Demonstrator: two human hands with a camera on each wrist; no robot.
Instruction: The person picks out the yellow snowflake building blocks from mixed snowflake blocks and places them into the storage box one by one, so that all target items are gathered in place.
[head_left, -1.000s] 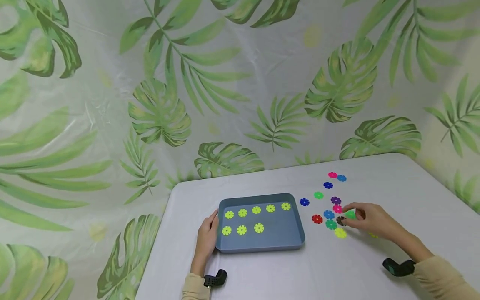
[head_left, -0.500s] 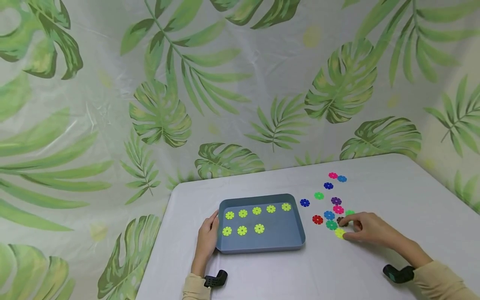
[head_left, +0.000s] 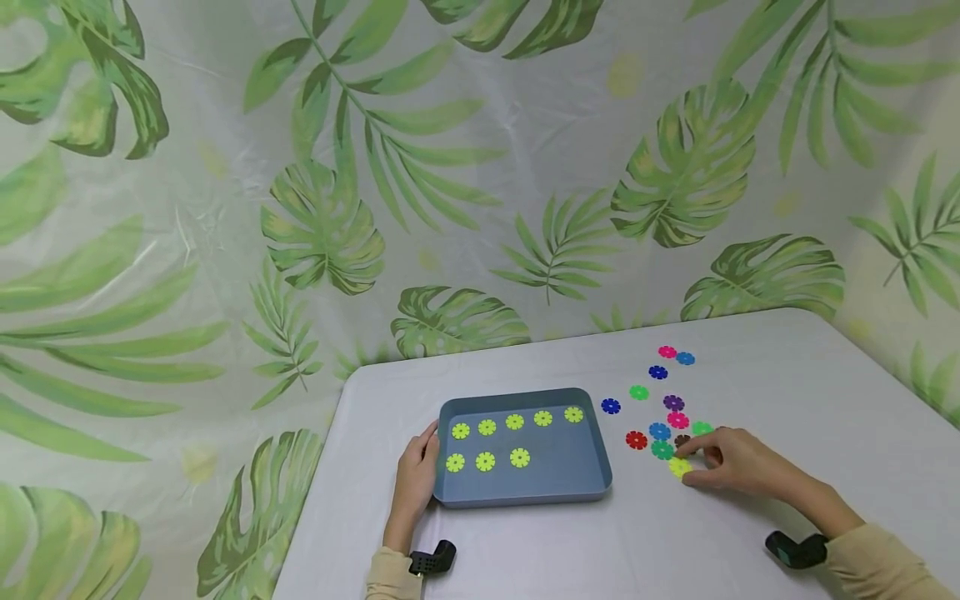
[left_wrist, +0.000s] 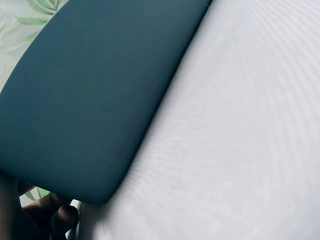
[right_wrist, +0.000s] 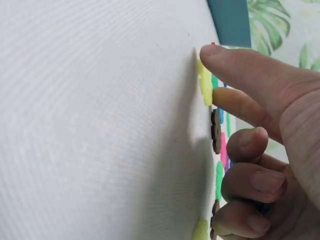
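Observation:
My left hand (head_left: 414,477) grips the left side of a blue-grey tray (head_left: 562,477). In the left wrist view the tray wall (left_wrist: 100,100) covers much of that hand, and only some curled fingers (left_wrist: 65,217) show. Several yellow-green snowflake discs (head_left: 520,457) lie in the tray in two rows. On the table to its right, my right hand (head_left: 738,463) pinches a yellow snowflake disc (head_left: 679,467) by its edges between thumb and index finger. That yellow disc (right_wrist: 205,82) is low at the tabletop in the right wrist view; the other fingers are curled beside it, holding nothing.
Several snowflake discs lie loose near the right hand, among them a teal one (head_left: 662,450), a brown one (head_left: 682,442), a red one (head_left: 636,440) and a purple one (head_left: 673,402). Another yellow disc (right_wrist: 200,230) lies under the hand. A leaf-patterned curtain (head_left: 450,208) hangs behind the table.
My right hand has come down and toward the front, from near the brown disc to the yellow disc, and its thumb and index finger have closed on it. The left hand and tray stay put.

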